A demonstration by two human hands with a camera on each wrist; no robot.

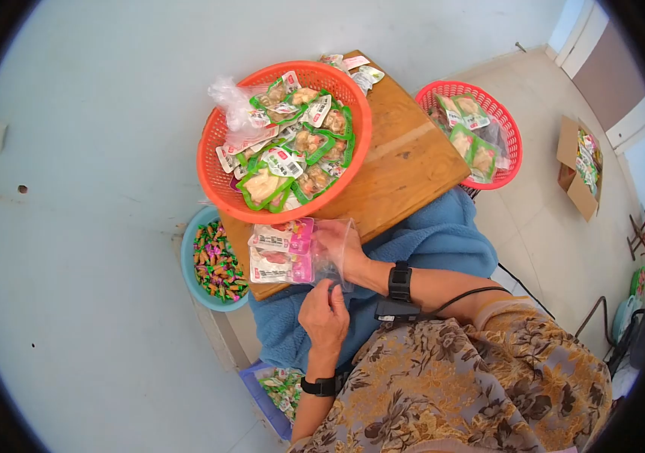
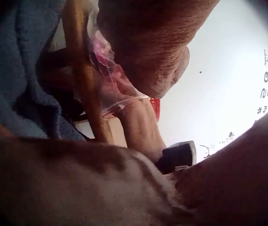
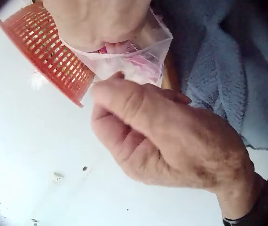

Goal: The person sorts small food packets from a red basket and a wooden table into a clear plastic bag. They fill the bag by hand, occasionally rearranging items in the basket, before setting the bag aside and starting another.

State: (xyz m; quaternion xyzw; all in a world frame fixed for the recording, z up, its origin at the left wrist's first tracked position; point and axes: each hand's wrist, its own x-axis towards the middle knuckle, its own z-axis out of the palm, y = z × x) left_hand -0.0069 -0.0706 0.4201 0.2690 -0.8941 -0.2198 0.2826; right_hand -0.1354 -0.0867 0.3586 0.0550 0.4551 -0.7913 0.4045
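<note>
A clear plastic bag (image 1: 347, 249) lies at the near edge of the wooden table, with pink-and-white snack packets (image 1: 281, 266) inside it. My right hand (image 1: 331, 240) reaches in through the bag's mouth, its fingers beside the packets and partly hidden by the film. At the bag's near edge, my left hand (image 1: 324, 317) pinches the rim between thumb and curled fingers. The right wrist view shows this left hand (image 3: 171, 136) close, with the bag's film (image 3: 164, 40) stretched from it around the other wrist. How the right fingertips lie is hidden.
An orange basket (image 1: 360, 143) of green-edged food packets stands on the table (image 1: 405, 166), just beyond the bag. A red basket (image 1: 515, 128), an open carton (image 1: 568, 143), a blue basin (image 1: 189, 257) of wrapped sweets and a blue crate (image 1: 262, 400) stand around. Blue cloth (image 1: 435, 234) covers the lap.
</note>
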